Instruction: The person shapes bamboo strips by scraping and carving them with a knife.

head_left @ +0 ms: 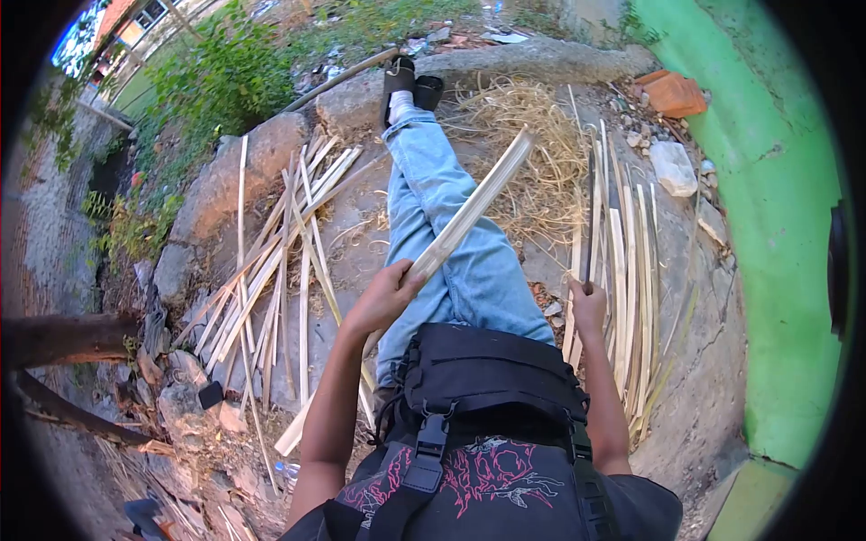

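In my head camera's view, with the clock read from the middle of the frame, my left hand point(392, 296) is closed around a long pale strip point(469, 211), slanted across my jeans point(428, 180) from the wrist up toward one o'clock. The strip is flat and straight, cream to straw-coloured, with fine lines along its length and a blunt upper end; its lower stretch passes behind my forearm. At three o'clock my right hand point(589, 307) grips a slim dark tool point(592, 216) pointing toward twelve. Just beyond it, a bundle of strips point(631, 288) lies lengthwise, its outer side facing the green wall point(771, 261), with grey concrete between. At nine o'clock, loose strips point(271, 270) fan out in a crossed pile; a band of ground separates most of them from my legs. Curled shavings point(528, 171) heap up at one o'clock, reaching the stone kerb point(550, 61). My shoes point(400, 86) rest at twelve, close to that edge, and a black bag point(492, 365) sits in my lap at five.
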Motion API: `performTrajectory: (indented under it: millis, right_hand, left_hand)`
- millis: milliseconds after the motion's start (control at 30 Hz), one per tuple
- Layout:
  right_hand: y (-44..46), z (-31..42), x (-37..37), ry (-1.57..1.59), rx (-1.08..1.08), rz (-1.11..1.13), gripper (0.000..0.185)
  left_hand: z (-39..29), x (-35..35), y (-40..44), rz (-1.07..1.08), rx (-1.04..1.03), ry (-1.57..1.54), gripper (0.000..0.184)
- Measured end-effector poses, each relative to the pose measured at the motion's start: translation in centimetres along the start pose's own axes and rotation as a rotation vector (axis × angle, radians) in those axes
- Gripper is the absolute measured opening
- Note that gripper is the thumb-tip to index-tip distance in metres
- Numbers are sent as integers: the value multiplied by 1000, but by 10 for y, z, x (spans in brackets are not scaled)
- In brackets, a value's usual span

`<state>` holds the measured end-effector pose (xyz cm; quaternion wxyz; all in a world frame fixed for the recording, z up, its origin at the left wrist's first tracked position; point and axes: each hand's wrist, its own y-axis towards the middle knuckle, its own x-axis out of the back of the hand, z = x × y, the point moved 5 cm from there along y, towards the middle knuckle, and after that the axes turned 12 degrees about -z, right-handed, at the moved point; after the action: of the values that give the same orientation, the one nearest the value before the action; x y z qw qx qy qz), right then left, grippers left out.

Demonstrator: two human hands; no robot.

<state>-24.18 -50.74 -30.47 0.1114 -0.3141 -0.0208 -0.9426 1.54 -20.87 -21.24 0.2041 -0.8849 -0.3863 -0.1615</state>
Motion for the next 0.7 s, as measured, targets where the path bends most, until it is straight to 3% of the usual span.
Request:
performTrajectory:
  millis: [100, 200, 433, 600, 700]
  right_hand:
    - [-4, 55, -6, 64, 145, 80, 44]
    - [-18, 105, -17, 57, 277, 194, 42]
    - [-71, 215, -64, 24, 642, 542, 38]
    - [-121, 266, -103, 16, 990, 701, 31]
    - [-138, 261, -128, -101, 1082, 806, 26]
  left_hand:
    - [7, 17, -10, 23, 4, 37, 30]
    - [0, 28, -33, 6, 176, -220, 27]
    - [1, 57, -69, -118, 304, -670, 26]
    - [15, 69, -93, -146, 363, -1069, 30]
    - [30, 68, -99, -95, 328, -1186, 35]
